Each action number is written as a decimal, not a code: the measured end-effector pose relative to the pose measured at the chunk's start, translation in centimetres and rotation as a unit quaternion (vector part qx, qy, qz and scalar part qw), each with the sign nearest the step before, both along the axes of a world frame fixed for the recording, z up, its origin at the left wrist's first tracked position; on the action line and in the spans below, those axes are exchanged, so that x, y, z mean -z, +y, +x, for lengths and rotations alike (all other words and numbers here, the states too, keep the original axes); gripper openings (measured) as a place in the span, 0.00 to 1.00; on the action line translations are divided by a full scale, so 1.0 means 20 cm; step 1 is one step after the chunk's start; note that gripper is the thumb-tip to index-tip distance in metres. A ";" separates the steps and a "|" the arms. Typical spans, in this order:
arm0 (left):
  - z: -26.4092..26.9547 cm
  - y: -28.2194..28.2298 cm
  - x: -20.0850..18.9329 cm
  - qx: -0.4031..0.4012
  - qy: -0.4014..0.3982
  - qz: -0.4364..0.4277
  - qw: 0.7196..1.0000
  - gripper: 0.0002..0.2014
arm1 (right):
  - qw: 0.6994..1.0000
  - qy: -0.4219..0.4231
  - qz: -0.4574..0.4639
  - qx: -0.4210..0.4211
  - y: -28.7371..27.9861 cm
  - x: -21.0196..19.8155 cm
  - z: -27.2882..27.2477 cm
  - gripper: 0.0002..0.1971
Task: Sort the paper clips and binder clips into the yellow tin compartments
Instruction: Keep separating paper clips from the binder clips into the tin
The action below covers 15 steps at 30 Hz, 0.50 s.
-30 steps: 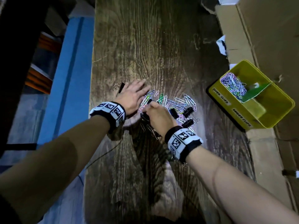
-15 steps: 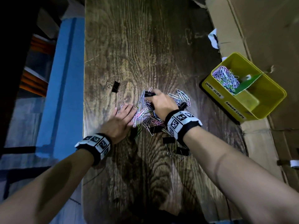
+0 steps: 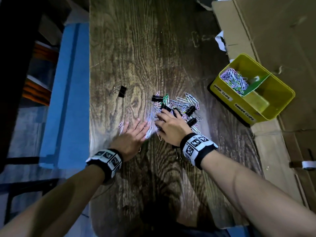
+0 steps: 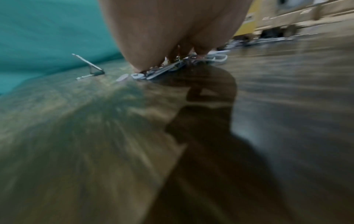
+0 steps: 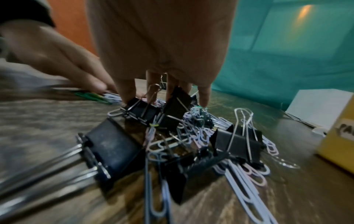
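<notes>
A pile of pastel paper clips (image 3: 183, 101) mixed with black binder clips (image 3: 190, 110) lies mid-table. My right hand (image 3: 166, 117) rests on the pile's near side, its straight, spread fingers (image 5: 172, 89) touching binder clips (image 5: 141, 110). To its left, my left hand (image 3: 136, 125) lies flat and presses a few paper clips (image 4: 172, 66) onto the wood. One binder clip (image 3: 122, 91) sits alone at the far left, and another (image 3: 157, 98) at the pile's far edge. The yellow tin (image 3: 280, 103) stands on the right, with paper clips (image 3: 234, 79) in its far compartment behind a green divider (image 3: 256, 84).
The wooden table (image 3: 145, 48) has a blue surface (image 3: 68, 100) along its left edge. Cardboard (image 3: 273, 31) lies along the right side, under and behind the tin. Labels on the tin's front read paper clips and binder clips.
My left hand has slid from beside the lone binder clip back toward me, lying flat over paper clips. My right hand has drawn back across the pile to its near side.
</notes>
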State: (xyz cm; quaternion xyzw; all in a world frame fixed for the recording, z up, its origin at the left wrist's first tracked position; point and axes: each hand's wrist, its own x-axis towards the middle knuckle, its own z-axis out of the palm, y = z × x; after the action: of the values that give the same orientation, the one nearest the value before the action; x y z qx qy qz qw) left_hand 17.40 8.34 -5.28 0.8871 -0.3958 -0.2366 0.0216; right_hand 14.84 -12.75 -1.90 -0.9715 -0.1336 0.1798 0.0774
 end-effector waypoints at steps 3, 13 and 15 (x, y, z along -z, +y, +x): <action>-0.06 0.04 0.00 0.009 0.011 -0.021 1.000 0.27 | 1.000 0.017 -0.003 0.017 -0.01 -0.02 -0.01 0.21; 0.03 0.05 0.03 -0.175 0.006 0.001 0.985 0.29 | 0.996 -0.049 -0.073 -0.035 0.10 -0.03 -0.21 0.20; -0.08 0.04 0.04 -0.138 -0.003 -0.030 0.990 0.32 | 0.994 -0.049 -0.083 -0.055 0.18 0.00 -0.27 0.17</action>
State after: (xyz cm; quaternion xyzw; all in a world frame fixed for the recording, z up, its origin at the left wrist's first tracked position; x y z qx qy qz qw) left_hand 15.90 9.21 -6.12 0.9329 -0.2767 -0.2164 0.0793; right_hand 9.47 -9.24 -1.98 -0.9734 -0.1749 0.1463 -0.0198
